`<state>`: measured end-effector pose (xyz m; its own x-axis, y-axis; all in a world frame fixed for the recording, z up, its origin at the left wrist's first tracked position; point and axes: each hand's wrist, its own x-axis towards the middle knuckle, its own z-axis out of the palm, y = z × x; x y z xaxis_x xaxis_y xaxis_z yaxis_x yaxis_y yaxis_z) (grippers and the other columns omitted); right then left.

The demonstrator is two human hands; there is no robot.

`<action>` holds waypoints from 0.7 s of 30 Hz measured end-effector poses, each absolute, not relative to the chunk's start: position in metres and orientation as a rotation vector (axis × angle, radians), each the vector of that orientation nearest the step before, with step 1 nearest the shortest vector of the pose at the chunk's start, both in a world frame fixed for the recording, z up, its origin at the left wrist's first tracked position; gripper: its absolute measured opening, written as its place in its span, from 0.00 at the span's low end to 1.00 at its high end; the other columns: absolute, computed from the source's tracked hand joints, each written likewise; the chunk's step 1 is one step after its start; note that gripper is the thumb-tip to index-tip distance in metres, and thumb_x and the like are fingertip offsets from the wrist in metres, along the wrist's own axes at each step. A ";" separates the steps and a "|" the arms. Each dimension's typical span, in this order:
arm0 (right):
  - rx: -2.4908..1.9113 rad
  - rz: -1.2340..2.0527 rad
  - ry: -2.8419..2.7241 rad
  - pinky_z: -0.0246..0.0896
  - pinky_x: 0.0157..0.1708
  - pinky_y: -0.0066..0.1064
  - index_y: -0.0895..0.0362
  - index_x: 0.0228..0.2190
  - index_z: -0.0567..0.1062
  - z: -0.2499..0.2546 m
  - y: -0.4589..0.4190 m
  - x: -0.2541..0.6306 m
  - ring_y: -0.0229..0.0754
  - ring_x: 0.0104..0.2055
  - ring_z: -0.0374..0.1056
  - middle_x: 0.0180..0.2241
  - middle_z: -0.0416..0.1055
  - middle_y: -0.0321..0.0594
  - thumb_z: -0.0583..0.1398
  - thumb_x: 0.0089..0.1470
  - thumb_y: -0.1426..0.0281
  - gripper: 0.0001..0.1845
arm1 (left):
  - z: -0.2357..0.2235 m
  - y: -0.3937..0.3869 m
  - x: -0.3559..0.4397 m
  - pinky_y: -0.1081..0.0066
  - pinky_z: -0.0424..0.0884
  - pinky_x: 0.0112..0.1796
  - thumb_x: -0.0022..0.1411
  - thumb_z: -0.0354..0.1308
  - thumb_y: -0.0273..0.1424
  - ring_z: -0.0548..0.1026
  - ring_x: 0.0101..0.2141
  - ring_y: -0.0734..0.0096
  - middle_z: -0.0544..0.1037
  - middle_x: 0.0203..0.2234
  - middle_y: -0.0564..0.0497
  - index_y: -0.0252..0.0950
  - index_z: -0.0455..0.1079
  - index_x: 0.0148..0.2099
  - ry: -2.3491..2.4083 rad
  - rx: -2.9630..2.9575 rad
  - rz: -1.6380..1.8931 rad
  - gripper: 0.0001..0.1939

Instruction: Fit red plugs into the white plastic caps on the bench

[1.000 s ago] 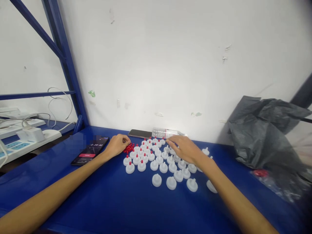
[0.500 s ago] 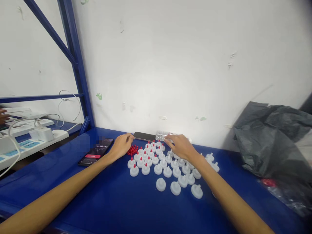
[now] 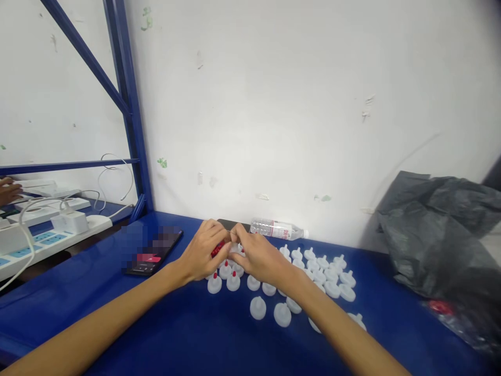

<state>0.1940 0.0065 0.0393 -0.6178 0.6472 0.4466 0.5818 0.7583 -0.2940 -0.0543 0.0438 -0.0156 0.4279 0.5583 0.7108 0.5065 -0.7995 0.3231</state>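
The left hand (image 3: pixel 205 249) curls narrow by red tips (image 3: pixel 216 250) and tipped caps (image 3: pixel 214 284). The right hand (image 3: pixel 260 257) curls to meet it; what they hold is hidden. They seem to be fitting a tip, which next needs a gentle push. Bare caps (image 3: pixel 332 289) sit right.

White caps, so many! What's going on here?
A person's left hand and right hand are close together over the white caps; exactly what they hold is hard to see. Near the hands, some caps wear red tips. The caps farther right have bare white spouts. A bottle lies behind.
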 end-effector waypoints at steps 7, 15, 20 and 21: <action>-0.957 0.422 -2.313 0.75 0.42 0.37 0.42 0.42 0.63 0.053 0.017 0.204 0.48 0.40 0.83 0.41 0.85 0.28 0.72 0.71 0.66 0.21 | -0.018 0.056 -0.063 0.48 0.75 0.54 0.86 0.64 0.38 0.75 0.45 0.47 0.84 0.41 0.44 0.44 0.79 0.50 1.068 2.882 1.372 0.07; -0.800 -0.008 -2.419 0.67 0.35 0.33 0.44 0.44 0.66 0.045 0.024 0.203 0.45 0.35 0.79 0.37 0.81 0.29 0.68 0.77 0.75 0.18 | -0.025 0.069 -0.064 0.55 0.76 0.49 0.94 0.52 0.37 0.76 0.40 0.53 0.81 0.35 0.49 0.46 0.73 0.44 1.040 2.887 1.203 0.18; -0.634 -0.294 -2.469 0.79 0.46 0.36 0.46 0.45 0.73 0.041 0.031 0.199 0.48 0.44 0.83 0.43 0.87 0.36 0.63 0.74 0.88 0.22 | -0.034 0.067 -0.044 0.54 0.70 0.38 0.95 0.43 0.49 0.66 0.28 0.57 0.69 0.24 0.52 0.48 0.61 0.33 1.148 2.321 1.319 0.31; -0.604 -0.353 -2.467 0.81 0.49 0.36 0.46 0.47 0.76 0.042 0.032 0.199 0.48 0.47 0.84 0.46 0.89 0.38 0.63 0.73 0.90 0.23 | -0.033 0.066 -0.040 0.55 0.68 0.35 0.95 0.42 0.52 0.63 0.26 0.58 0.66 0.23 0.53 0.48 0.60 0.32 1.142 2.207 1.324 0.33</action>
